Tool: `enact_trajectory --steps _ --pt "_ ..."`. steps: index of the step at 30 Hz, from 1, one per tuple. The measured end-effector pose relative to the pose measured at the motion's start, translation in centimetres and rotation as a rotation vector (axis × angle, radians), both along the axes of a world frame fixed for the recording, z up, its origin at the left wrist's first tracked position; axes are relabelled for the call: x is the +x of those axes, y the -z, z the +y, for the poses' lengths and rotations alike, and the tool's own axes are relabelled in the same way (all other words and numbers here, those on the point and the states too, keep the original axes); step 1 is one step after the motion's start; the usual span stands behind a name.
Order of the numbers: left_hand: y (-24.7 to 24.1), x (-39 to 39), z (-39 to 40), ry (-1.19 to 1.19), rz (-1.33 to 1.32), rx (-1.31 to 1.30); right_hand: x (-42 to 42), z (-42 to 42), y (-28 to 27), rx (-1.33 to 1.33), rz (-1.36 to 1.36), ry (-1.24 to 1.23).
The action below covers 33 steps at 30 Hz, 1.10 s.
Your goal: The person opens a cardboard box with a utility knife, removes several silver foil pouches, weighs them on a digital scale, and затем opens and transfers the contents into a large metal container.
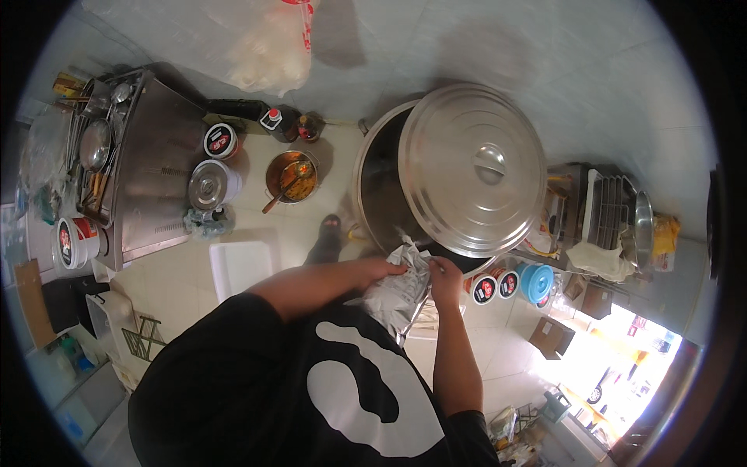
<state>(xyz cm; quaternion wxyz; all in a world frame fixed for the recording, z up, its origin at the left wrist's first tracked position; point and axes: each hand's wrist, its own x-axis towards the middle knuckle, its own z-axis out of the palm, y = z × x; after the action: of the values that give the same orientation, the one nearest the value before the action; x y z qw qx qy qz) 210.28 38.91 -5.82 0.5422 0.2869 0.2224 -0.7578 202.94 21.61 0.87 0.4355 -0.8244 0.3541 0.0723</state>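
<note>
A crumpled silvery-white bag (395, 296) is held close in front of my body, its gathered top pointing at a large metal stockpot (379, 175). My left hand (382, 272) grips the bag's upper left side, thumb on top. On the other side, my right hand (445, 280) pinches the bag's upper right edge. A round stainless steel lid (467, 169) with a central handle lies askew over the pot. It leaves a dark opening on the left, and the pot's contents cannot be made out.
On the floor to the left are a pot (292, 177) of orange liquid with a ladle, lidded buckets (220, 140), and a white tray (242, 271). A steel cabinet (157, 169) stands beyond. More tubs (484, 289), a blue-lidded bucket (537, 282) and a cardboard box (551, 337) are at right.
</note>
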Motion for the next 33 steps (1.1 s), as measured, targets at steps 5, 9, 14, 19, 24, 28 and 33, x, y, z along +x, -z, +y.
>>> enact_trajectory --steps 5,9,14,19,24,28,33 --pt "1.0 -0.3 -0.1 0.008 -0.056 -0.038 -1.0 -0.9 1.6 -0.032 -0.040 0.016" --pt "0.9 -0.5 0.2 0.000 -0.011 -0.043 -1.2 -1.5 0.8 0.000 -0.062 0.038" --pt "0.8 -1.7 0.3 -0.091 -0.230 -0.021 -1.1 -1.3 -1.7 0.014 -0.168 0.016" --pt "5.4 -3.4 0.0 -0.073 -0.597 0.166 -2.0 -1.7 -2.0 0.012 -0.268 -0.049" --pt "7.0 -4.1 0.3 -0.100 -1.043 0.114 -3.5 -2.9 -0.9 0.021 -0.403 -0.104" --pt "-0.3 -2.1 -0.3 -0.067 -1.225 0.127 -4.0 -3.3 -2.3 -0.022 -0.520 -0.112" --pt "-1.1 -1.2 -0.5 -0.316 -1.398 -0.006 -3.8 -3.0 -4.8 -0.035 -0.688 -0.114"
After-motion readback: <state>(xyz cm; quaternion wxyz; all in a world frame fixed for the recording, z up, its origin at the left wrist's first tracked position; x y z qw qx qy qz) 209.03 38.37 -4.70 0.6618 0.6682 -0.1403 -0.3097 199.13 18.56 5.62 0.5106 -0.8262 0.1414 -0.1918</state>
